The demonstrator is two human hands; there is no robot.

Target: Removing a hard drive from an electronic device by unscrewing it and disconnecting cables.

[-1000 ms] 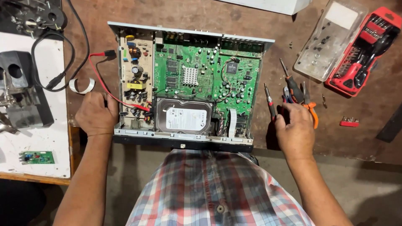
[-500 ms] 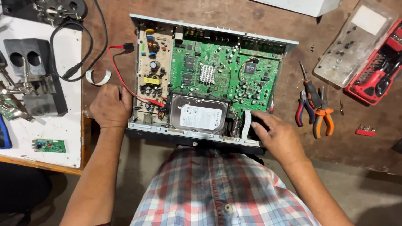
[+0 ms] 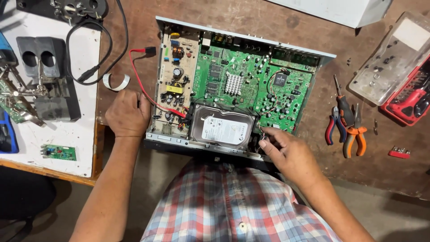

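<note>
An open metal case (image 3: 242,38) lies on the brown bench. Inside are a green circuit board (image 3: 251,76), a tan power board (image 3: 177,85) and a silver hard drive (image 3: 224,130) at the front. My left hand (image 3: 127,114) rests curled against the case's left wall, beside a red cable (image 3: 139,76). Just right of the hard drive, my right hand (image 3: 289,152) reaches into the front right corner. Its thumb and forefinger are pinched on a thin wire (image 3: 261,131).
A screwdriver (image 3: 342,101), blue-handled pliers (image 3: 333,125) and orange-handled pliers (image 3: 356,134) lie right of the case. Beyond them sit a red bit case (image 3: 410,101) and its clear lid (image 3: 394,62). A white mat (image 3: 67,130) at left holds a grey stand (image 3: 45,85) and a small green board (image 3: 59,152).
My right hand has left the tools at the right and moved into the case beside the hard drive. My left hand has stayed on the left wall.
</note>
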